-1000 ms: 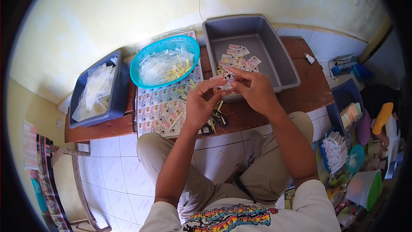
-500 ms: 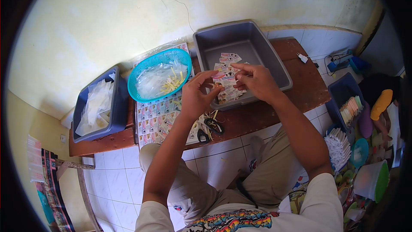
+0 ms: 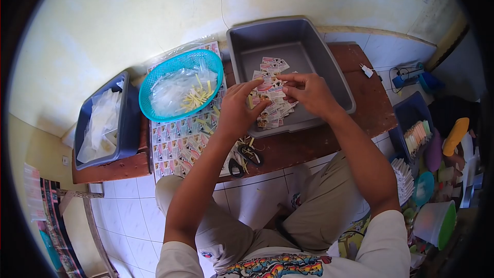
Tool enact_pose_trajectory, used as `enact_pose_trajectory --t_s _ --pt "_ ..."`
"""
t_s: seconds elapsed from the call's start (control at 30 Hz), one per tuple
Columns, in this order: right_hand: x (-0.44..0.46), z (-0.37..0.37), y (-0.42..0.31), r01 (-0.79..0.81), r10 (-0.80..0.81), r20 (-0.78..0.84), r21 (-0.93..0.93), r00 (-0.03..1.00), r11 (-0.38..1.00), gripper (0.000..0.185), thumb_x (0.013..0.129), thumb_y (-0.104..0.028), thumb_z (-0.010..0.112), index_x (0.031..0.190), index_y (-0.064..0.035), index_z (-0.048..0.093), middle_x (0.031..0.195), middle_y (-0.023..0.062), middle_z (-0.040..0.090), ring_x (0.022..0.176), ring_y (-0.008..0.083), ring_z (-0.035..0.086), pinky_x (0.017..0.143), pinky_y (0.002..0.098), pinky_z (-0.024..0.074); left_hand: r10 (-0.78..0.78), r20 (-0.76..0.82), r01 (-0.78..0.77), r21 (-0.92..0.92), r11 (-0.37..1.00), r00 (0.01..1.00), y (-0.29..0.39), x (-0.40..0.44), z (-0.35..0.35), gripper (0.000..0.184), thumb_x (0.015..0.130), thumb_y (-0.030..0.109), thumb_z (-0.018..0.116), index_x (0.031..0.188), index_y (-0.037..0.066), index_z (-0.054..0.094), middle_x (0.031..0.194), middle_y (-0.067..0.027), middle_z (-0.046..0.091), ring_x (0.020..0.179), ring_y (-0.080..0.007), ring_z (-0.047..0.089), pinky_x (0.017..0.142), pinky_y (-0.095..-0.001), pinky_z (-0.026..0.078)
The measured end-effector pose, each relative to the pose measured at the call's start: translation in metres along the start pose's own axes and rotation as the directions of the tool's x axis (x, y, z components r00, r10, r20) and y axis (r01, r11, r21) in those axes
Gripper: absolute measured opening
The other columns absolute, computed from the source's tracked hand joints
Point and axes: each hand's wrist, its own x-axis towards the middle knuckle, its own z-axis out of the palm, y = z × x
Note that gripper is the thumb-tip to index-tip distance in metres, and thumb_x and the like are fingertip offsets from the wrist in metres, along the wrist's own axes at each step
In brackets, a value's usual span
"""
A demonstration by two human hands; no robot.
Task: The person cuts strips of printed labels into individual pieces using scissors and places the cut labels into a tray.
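My left hand (image 3: 241, 107) is over the near left edge of the grey tub, its thumb and index finger apart. Facing it, my right hand (image 3: 311, 94) has its index finger stretched out above the thumb, a gap between them. A printed label (image 3: 270, 86) shows between the fingertips; whether either hand touches it cannot be made out. Beneath and around lies a pile of similar small labels (image 3: 274, 64) in the grey tub (image 3: 339, 80), partly hidden by my hands.
Left of the tub, a turquoise basket (image 3: 145, 98) holds clear plastic and yellow strips. Printed sheets (image 3: 167, 146) lie beneath it. Black scissors (image 3: 236, 169) rest near the bench edge. A blue bin (image 3: 126, 136) stands far left. Another person's arm (image 3: 455, 136) shows at right.
My fingers have spread from the small label they held between them. The camera view has shifted, and the hands remain over the near part of the tub.
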Motion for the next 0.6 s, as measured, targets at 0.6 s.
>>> enact_pose_trajectory --t_s 0.6 --pt "-0.006 0.0 0.008 -0.026 0.018 -0.077 -0.092 0.997 0.995 0.044 0.093 -0.008 0.073 0.137 -0.0067 0.069 0.095 0.0092 0.079 0.079 0.0129 0.075 0.072 0.0296 0.0598 0.08 0.028 -0.083 0.099 0.992 0.996 -0.006 -0.001 0.012 0.053 0.08 0.025 0.088 0.127 0.008 0.07 0.123 -0.0136 0.074 0.123 -0.0297 0.065 0.119 -0.0483 0.037"
